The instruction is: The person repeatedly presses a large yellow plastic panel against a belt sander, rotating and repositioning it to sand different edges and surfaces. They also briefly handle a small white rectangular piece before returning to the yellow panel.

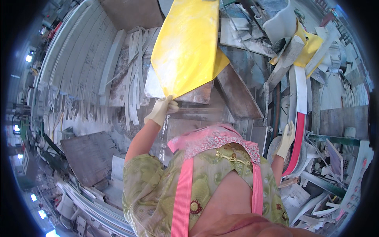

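My left hand (161, 110), in a cream rubber glove, pinches the pointed near corner of a large yellow sheet (189, 51). White wet-looking smears mark the sheet, which stretches away to the top of the view. Beneath it show a pale slab (154, 83) and a brown board (239, 93). At the right, my gloved right hand (286, 137) is beside a curved guard (301, 94), white above and red below. Its fingers look stretched out with nothing visible in them; whether they touch the guard I cannot tell.
Long pale strips (79, 51) stand stacked at the left, with thin loose strips (134, 75) beside them. A brown board (90, 158) lies at the lower left. Another yellow sheet (310, 49) drapes near a wooden beam (287, 57). Broken offcuts (316, 201) litter the lower right.
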The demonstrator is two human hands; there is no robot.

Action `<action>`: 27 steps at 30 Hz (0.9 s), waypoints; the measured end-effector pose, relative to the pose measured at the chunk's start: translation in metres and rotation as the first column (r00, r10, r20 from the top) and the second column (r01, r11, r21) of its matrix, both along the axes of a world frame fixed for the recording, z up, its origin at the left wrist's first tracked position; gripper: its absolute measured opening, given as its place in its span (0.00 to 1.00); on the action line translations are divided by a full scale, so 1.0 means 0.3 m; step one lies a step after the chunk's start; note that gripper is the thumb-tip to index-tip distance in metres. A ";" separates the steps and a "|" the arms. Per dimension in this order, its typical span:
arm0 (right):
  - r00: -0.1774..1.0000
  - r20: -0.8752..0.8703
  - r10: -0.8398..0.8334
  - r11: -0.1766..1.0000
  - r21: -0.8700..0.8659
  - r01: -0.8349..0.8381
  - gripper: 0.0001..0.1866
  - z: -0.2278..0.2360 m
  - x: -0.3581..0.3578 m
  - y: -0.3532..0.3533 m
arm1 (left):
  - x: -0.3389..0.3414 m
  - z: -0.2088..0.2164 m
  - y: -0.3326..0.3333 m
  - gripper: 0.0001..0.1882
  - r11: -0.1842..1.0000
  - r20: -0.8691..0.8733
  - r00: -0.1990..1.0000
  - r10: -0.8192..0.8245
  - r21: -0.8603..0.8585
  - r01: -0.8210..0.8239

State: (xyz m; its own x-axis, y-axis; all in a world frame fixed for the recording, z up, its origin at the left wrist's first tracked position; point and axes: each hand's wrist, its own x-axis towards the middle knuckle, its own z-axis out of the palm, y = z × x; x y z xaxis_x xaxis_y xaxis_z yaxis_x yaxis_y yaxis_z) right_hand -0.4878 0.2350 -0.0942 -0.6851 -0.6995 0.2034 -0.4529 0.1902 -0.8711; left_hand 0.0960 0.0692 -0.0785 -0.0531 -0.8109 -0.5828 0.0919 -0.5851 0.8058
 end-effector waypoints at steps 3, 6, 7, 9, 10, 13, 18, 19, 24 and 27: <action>0.968 -0.237 -0.088 0.987 0.114 0.117 0.24 -0.026 -0.073 0.057 | 0.050 0.020 -0.019 0.28 0.976 -0.006 0.990 -0.139 0.165 0.138; 0.923 -0.359 -0.137 0.946 0.230 0.230 0.30 -0.029 -0.108 0.092 | 0.124 0.090 -0.047 0.32 0.935 0.233 0.906 -0.353 0.134 0.330; 0.894 -0.409 -0.185 0.896 0.303 0.324 0.32 -0.019 -0.106 0.102 | 0.153 0.131 -0.068 0.31 0.938 0.337 0.876 -0.346 0.127 0.322; 0.851 -0.508 -0.132 0.856 0.374 0.357 0.34 0.012 -0.082 0.110 | 0.163 0.191 -0.102 0.28 0.964 0.578 0.782 -0.233 0.034 0.263; 0.824 -0.556 -0.108 0.841 0.391 0.374 0.34 0.033 -0.062 0.112 | 0.175 0.228 -0.111 0.27 0.960 0.689 0.715 -0.118 -0.105 0.259; 0.838 -0.534 -0.118 0.798 0.451 0.399 0.33 0.088 -0.005 0.120 | 0.104 0.271 -0.173 0.22 0.942 0.605 0.796 0.019 -0.277 0.188; 0.805 -0.583 -0.110 0.642 0.576 0.506 0.45 0.062 0.038 0.116 | -0.237 0.163 -0.325 0.18 0.563 0.842 0.522 0.139 -0.500 0.658; 0.841 -0.533 -0.096 0.630 0.621 0.466 0.46 0.053 0.032 0.116 | -0.320 0.130 -0.337 0.18 0.456 0.777 0.620 0.108 -0.593 0.663; 0.844 -0.531 -0.072 0.647 0.619 0.445 0.47 0.041 0.019 0.144 | -0.618 0.025 -0.357 0.07 -0.065 0.812 0.578 0.082 -0.575 0.816; 0.834 -0.545 -0.083 0.648 0.607 0.461 0.48 0.039 0.033 0.161 | -0.650 -0.019 -0.329 0.13 -0.028 0.953 0.284 0.108 -0.283 0.959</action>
